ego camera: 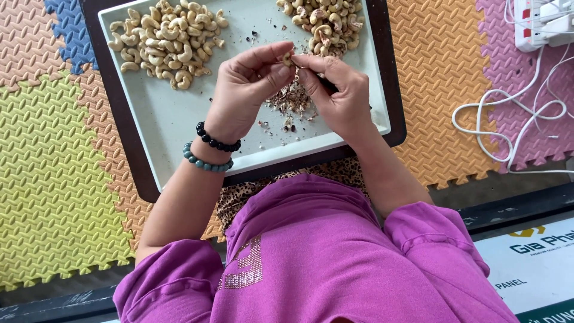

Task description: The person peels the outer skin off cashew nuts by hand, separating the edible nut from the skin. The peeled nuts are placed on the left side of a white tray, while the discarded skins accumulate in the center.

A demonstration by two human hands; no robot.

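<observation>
Cashew nut sat pinched between both hands just above frame centre, over the pale tray. Left hand had thumb and forefinger clamped on the nut from the left side; right hand closed on it from the right, fingertips meeting the left ones at the nut, with a dark thin tool partly hidden in the right grip. Nut's long axis was too small to tell; it lay at the very tips, equally near both hands. Directly below the nut, a heap of brown skin flakes lay on the tray. Peeled pale cashews were piled at upper left, unpeeled darker ones at top centre-right. Tray rested on a dark board over coloured foam mats. White cables lay at right.
</observation>
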